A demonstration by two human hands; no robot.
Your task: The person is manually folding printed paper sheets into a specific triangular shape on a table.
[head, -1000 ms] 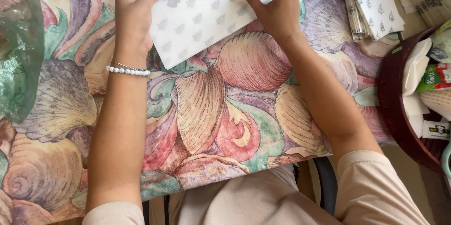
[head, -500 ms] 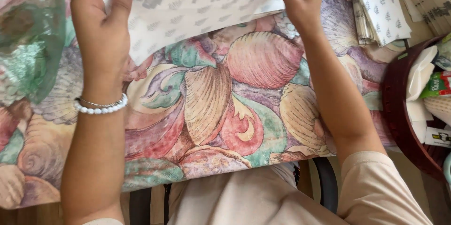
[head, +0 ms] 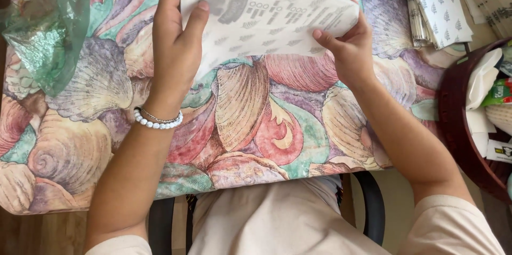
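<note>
Thin printed paper sheet (head: pixel 266 15) is flexing lightly. Left hand (head: pixel 176 47) and right hand (head: pixel 349 47) are pinching its opposite edges, fingers clamped; edge grips seem safest.

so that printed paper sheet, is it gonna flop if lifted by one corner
Probably floppy: the paper sheet looks thin, and the left hand and right hand hold opposite edges. Likely light. It may crease easily, since it already bends between them.

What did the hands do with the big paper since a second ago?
Both hands kept hold of the printed paper sheet. The left hand slid out to its left edge, and the right hand moved down to the lower right corner. The shell-patterned tablecloth and the green plastic bag stayed put.
</note>
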